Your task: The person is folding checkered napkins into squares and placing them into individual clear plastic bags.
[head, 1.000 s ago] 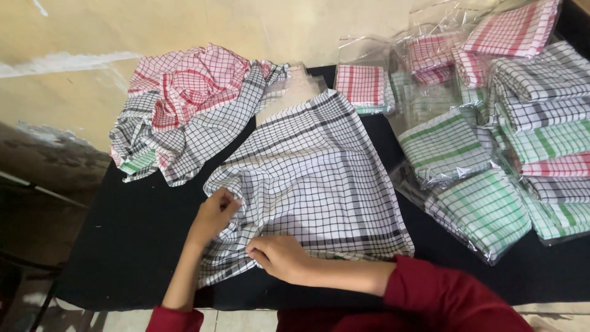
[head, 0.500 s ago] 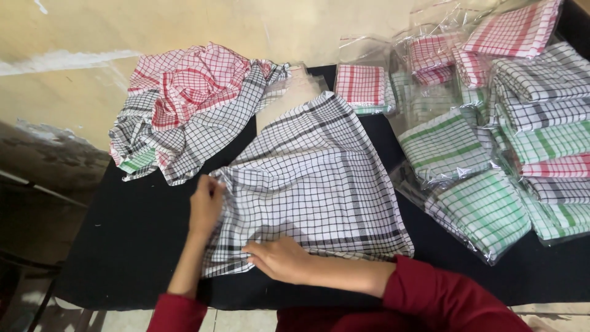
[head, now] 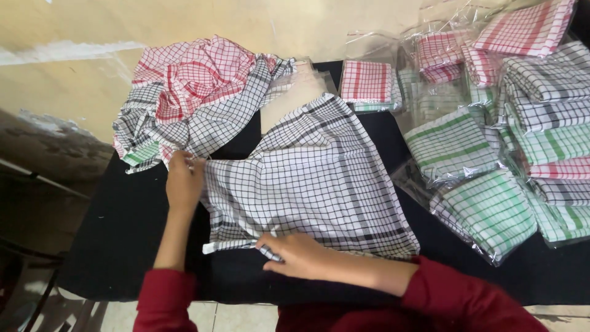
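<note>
Both hands rest on a black-and-white checked cloth (head: 313,184) that lies spread out in the middle of the black table (head: 123,240). The left hand (head: 183,181) is curled small, with its fingers pinching the cloth's left corner, close to the left edge of the table. The right hand (head: 301,253) lies low and partly open near the front edge, and its fingers press down on the cloth's folded bottom edge. Both arms wear dark red sleeves (head: 467,295).

At the back left corner of the table sits a loose pile of checked cloths (head: 190,98). Some are red and white, some are black and white, and a bit of green shows at the pile's left side. The pile just touches the spread cloth near the left hand.

At the back edge, right behind the spread cloth, lies a small flat square pack with red checks (head: 367,82) in clear plastic.

The right side of the table is full of clear plastic packs, all flat and folded. Near the front right lies a green checked pack (head: 491,212), and another green checked pack (head: 452,141) sits just behind it. At the back right corner are red checked packs (head: 522,27). Black checked packs (head: 547,80) are stacked along the right edge, with more green and red ones under them.

Behind the table is a yellow wall (head: 80,74) with worn paint.
</note>
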